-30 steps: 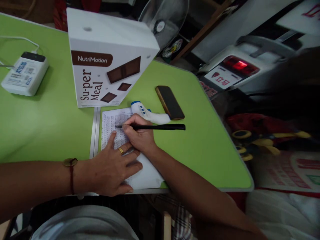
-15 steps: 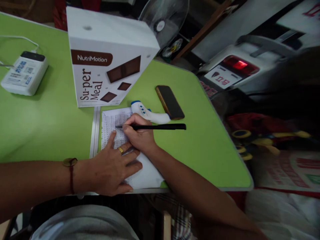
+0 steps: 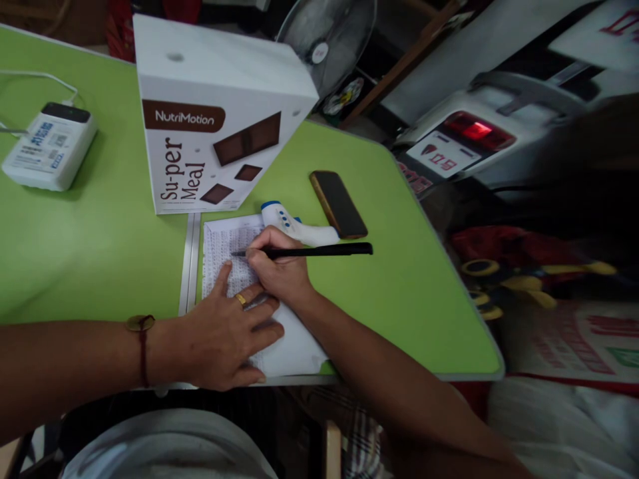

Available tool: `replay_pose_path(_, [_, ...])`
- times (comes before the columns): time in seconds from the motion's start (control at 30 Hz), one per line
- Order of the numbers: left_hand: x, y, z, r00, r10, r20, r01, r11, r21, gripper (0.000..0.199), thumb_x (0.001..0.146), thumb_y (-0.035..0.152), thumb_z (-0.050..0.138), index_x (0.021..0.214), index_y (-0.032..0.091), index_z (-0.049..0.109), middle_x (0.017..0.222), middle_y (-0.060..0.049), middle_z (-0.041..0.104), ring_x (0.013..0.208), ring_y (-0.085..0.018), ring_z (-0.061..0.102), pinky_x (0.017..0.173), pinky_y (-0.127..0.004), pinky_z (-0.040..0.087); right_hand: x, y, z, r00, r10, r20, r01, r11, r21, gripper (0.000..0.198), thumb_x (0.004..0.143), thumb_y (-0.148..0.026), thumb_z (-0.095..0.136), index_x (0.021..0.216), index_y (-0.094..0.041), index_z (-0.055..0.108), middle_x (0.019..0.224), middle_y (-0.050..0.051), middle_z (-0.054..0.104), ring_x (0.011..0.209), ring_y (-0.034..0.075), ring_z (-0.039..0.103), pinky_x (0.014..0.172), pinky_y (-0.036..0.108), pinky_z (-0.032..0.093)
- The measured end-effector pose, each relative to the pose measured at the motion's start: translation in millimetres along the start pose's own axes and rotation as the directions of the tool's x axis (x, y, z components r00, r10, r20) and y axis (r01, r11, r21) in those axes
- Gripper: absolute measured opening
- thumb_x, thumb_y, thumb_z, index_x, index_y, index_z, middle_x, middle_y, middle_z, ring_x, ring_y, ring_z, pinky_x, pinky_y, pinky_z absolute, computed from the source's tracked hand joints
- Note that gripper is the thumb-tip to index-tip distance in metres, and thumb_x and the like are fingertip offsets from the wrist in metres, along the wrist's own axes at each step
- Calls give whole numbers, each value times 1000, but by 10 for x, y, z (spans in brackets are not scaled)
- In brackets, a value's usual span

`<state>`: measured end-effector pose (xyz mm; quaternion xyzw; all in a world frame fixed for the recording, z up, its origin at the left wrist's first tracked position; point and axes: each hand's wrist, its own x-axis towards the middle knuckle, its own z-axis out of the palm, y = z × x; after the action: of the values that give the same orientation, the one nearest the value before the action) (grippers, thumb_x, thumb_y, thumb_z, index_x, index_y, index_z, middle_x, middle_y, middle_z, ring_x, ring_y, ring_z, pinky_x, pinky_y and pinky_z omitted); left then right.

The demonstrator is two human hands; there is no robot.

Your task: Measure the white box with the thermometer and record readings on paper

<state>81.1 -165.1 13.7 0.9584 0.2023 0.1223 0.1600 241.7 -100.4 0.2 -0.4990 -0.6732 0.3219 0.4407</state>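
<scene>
A black pen is pinched in my right hand, its tip on a sheet of paper covered with rows of small handwriting. My left hand lies flat with fingers spread over the lower left of the sheet, a gold ring on one finger. Both hands hide part of the writing. Just beyond my right hand lies a white and blue infrared thermometer. Next to its handle is a dark smartphone in a brownish case.
A tall white NutriMotion box stands right behind the paper on the green table. At the left lies a white device with cables. Beyond the table are a fan and a scooter with a red tail light.
The rear end of the pen has tipped very slightly upward in the picture. My left hand keeps its place on the paper.
</scene>
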Motion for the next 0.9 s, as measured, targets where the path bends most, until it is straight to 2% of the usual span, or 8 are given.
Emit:
replay_pose_path(0.2, [-2, -3, -10, 1000, 7, -9, -7, 1000, -3, 53, 91, 50, 68, 132, 16, 63, 144, -19, 58, 138, -42, 47, 114, -82, 21, 9, 7, -3, 999, -8, -43, 8, 1000, 13, 12, 67, -26, 56, 59, -24, 47, 51, -7, 44, 49, 9, 35, 47, 25, 34])
replay_pose_path(0.4, [-1, 3, -12, 1000, 1, -3, -1, 1000, 3, 54, 91, 50, 69, 132, 16, 62, 144, -19, 58, 138, -41, 46, 116, -79, 21, 6, 6, -5, 999, 1, -42, -1, 1000, 0, 11, 67, -26, 56, 59, -24, 48, 52, -6, 46, 51, 10, 36, 49, 26, 35])
replay_pose_path(0.9, [-4, 0, -11, 1000, 7, -10, -7, 1000, -7, 53, 91, 50, 69, 132, 16, 63, 144, -19, 58, 137, -42, 47, 113, -82, 22, 8, 22, -19, 998, -39, -50, 38, 999, -9, 12, 69, -23, 55, 59, -24, 47, 52, -7, 44, 50, 10, 36, 49, 25, 34])
